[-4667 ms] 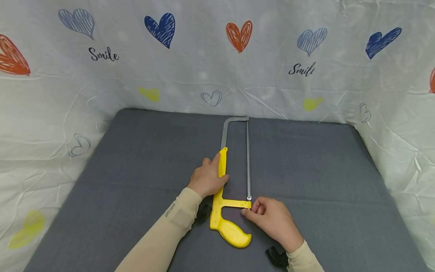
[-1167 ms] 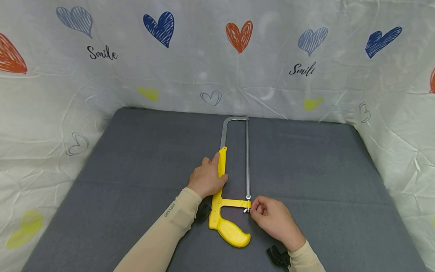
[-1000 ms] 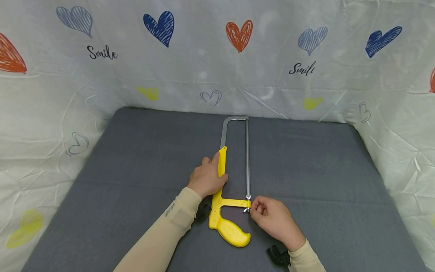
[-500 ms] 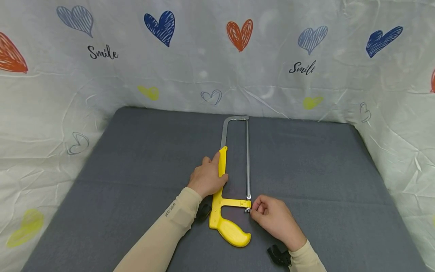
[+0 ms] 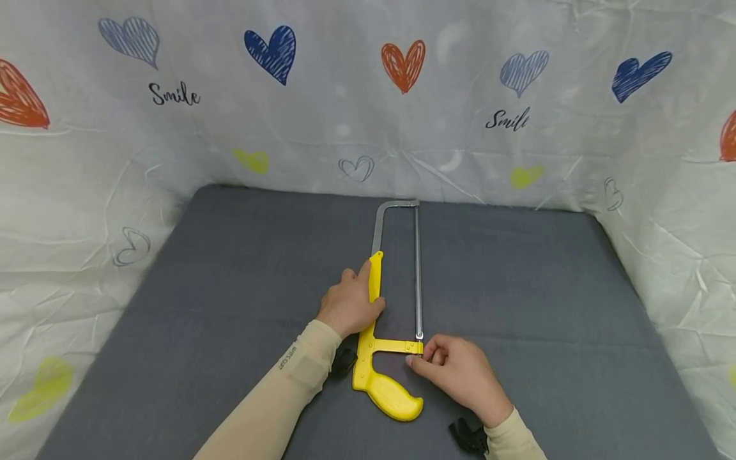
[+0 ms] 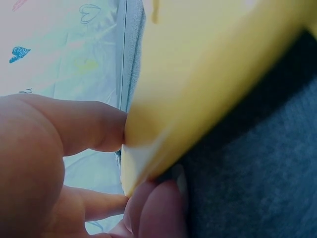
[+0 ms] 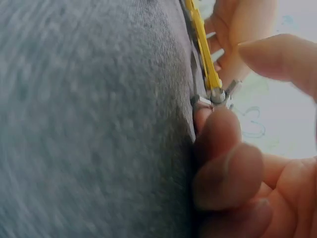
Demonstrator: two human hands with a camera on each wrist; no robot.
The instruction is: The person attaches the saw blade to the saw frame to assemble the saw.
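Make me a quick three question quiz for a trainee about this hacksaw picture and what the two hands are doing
1. True or false: the hacksaw lies flat on the grey mat.
2. Which hand pinches the wing nut at the blade's near end?
A. left hand
B. right hand
C. neither
3. Fill in: the left hand holds the saw's yellow ____, beside the blade.

Key:
1. true
2. B
3. frame

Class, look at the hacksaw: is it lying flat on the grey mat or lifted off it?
Lying flat: the hacksaw rests on the grey mat, the left hand gripping its frame.
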